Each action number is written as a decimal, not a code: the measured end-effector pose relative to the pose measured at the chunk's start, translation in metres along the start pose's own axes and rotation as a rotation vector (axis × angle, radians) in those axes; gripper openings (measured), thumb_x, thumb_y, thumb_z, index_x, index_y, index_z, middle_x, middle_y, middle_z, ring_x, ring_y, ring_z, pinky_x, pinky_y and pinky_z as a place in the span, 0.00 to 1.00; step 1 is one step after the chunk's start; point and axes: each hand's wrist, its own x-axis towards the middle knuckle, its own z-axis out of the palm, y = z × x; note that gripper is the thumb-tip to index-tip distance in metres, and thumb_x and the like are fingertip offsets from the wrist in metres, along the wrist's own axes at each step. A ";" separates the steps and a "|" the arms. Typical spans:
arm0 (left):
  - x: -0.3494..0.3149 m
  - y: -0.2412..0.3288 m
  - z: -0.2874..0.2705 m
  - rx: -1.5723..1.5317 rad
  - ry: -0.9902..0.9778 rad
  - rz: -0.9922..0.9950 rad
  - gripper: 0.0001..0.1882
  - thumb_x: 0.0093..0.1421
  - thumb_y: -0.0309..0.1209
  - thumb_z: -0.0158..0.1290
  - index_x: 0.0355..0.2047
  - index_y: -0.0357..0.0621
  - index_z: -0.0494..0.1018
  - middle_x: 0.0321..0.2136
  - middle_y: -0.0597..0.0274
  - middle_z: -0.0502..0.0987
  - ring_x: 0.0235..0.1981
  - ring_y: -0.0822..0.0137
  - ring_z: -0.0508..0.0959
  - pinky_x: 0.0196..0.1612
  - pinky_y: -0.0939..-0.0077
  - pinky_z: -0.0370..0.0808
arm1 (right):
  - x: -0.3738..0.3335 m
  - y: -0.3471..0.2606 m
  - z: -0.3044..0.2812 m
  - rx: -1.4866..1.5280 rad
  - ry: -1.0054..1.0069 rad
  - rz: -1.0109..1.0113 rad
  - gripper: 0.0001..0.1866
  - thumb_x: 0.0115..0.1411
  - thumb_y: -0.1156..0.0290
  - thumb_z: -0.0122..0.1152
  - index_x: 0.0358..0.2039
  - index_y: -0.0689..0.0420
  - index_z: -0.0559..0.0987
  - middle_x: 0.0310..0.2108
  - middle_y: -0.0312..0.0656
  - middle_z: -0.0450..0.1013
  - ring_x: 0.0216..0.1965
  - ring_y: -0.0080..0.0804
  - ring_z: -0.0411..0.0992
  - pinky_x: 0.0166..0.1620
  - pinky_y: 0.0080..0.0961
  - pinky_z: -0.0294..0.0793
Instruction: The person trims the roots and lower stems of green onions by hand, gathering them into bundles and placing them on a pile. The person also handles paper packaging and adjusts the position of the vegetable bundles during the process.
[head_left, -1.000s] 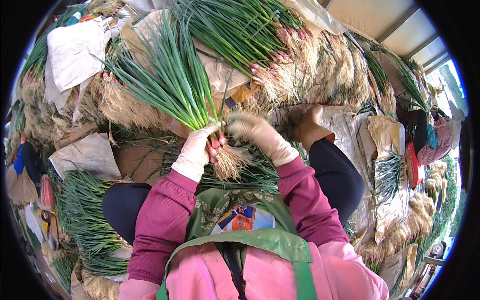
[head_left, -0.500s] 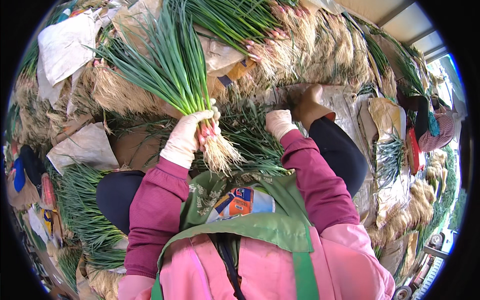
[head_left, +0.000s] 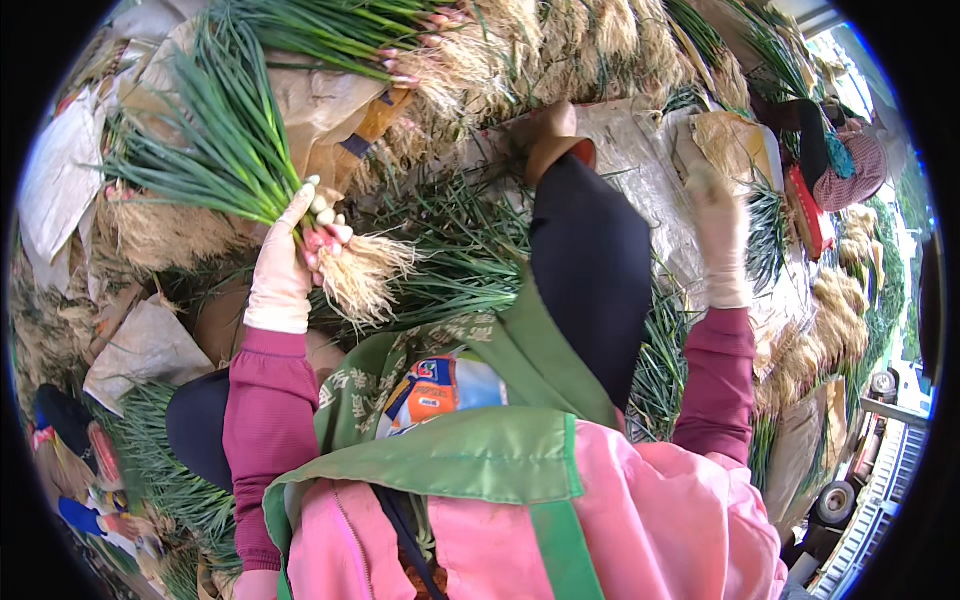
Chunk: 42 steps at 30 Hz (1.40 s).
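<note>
In a pale glove, my left hand (head_left: 283, 265) is wrapped round a bunch of scallions (head_left: 235, 145) at the pinkish-white bulbs. The green leaves fan up and to the left, and the stringy roots hang to the right. My right hand (head_left: 718, 225), gloved too, is stretched out to the right over pale sheeting (head_left: 630, 150). Motion smears its fingers, so I cannot make out anything in them. Loose scallions (head_left: 450, 230) lie between my legs, just past my apron (head_left: 420, 465).
Heaped scallion bundles (head_left: 480, 60) with roots showing line the far side, with paper sheets (head_left: 62, 180) among them. My brown boot (head_left: 555, 135) rests on the sheeting. At the right sits another person in a checked hat (head_left: 852, 165). A vehicle wheel (head_left: 833, 503) shows at lower right.
My right hand has swung from near my boot far out to the right. The view has shifted rightward; my left hand still grips the scallions.
</note>
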 end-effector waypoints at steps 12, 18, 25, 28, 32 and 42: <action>0.000 -0.005 -0.002 0.318 0.193 0.111 0.11 0.58 0.32 0.46 0.39 0.42 0.67 0.20 0.72 0.63 0.22 0.77 0.64 0.27 0.82 0.66 | -0.164 -0.012 0.291 -0.319 -0.828 -0.698 0.15 0.50 0.70 0.47 0.40 0.58 0.72 0.23 0.41 0.71 0.22 0.36 0.70 0.27 0.34 0.67; 0.020 -0.005 -0.018 0.330 0.169 0.046 0.13 0.57 0.31 0.46 0.41 0.39 0.67 0.21 0.69 0.62 0.23 0.75 0.61 0.31 0.81 0.63 | -0.178 -0.005 0.302 -0.342 -0.713 -0.698 0.16 0.54 0.65 0.42 0.41 0.55 0.72 0.20 0.39 0.69 0.20 0.35 0.70 0.23 0.35 0.65; 0.033 -0.005 0.006 0.403 0.128 0.048 0.12 0.59 0.32 0.44 0.39 0.37 0.66 0.23 0.68 0.63 0.25 0.75 0.63 0.34 0.80 0.63 | -0.156 0.112 0.221 -0.158 -0.515 0.124 0.28 0.47 0.71 0.51 0.51 0.43 0.62 0.31 0.44 0.71 0.30 0.39 0.72 0.30 0.33 0.69; 0.030 -0.003 -0.001 0.400 0.081 0.073 0.12 0.59 0.33 0.45 0.38 0.37 0.66 0.25 0.68 0.65 0.27 0.74 0.65 0.37 0.79 0.65 | -0.180 0.188 0.177 -0.209 -0.483 0.478 0.30 0.46 0.71 0.51 0.52 0.41 0.61 0.33 0.44 0.71 0.31 0.40 0.73 0.32 0.34 0.70; 0.035 -0.008 -0.003 0.376 0.119 0.075 0.11 0.58 0.35 0.46 0.36 0.41 0.67 0.27 0.66 0.69 0.30 0.72 0.69 0.43 0.74 0.67 | -0.227 0.252 0.119 -0.240 -0.606 0.732 0.30 0.47 0.72 0.49 0.54 0.40 0.59 0.40 0.45 0.70 0.35 0.41 0.72 0.35 0.36 0.70; 0.020 -0.026 0.032 0.306 -0.408 0.042 0.12 0.59 0.35 0.44 0.38 0.41 0.67 0.25 0.68 0.66 0.30 0.71 0.67 0.36 0.78 0.65 | -0.293 0.233 0.123 -0.243 -0.566 0.641 0.38 0.44 0.69 0.53 0.57 0.46 0.53 0.43 0.47 0.65 0.38 0.43 0.70 0.37 0.35 0.70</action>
